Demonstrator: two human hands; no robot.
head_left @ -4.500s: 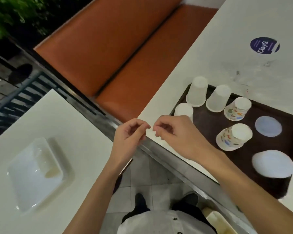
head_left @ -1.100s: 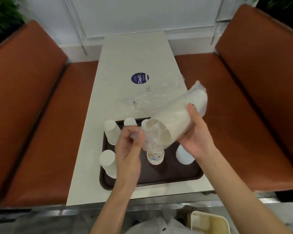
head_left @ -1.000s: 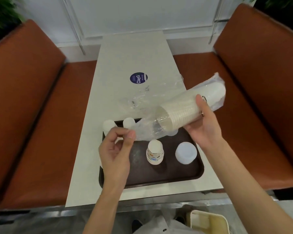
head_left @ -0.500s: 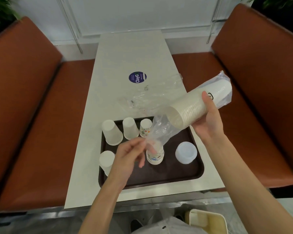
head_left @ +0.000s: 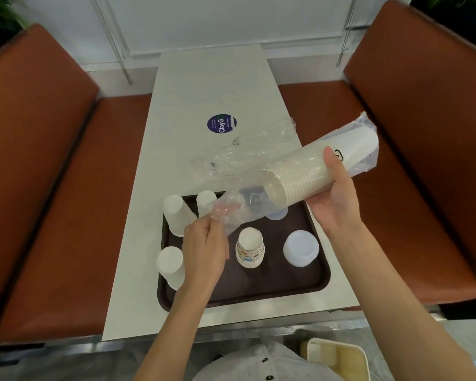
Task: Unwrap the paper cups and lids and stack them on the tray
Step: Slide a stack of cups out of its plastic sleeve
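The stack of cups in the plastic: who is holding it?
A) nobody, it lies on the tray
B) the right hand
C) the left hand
B: the right hand grips the stack of cups above the tray, while the left hand pinches the plastic wrap.

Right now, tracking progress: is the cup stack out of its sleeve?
No, the plastic sleeve encloses the cup stack held by the right hand.

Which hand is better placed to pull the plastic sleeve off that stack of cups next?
Left. The left hand pinches the loose end of the plastic sleeve beyond the stack of cups. The right hand grips the stack, so it probably should just steady it.
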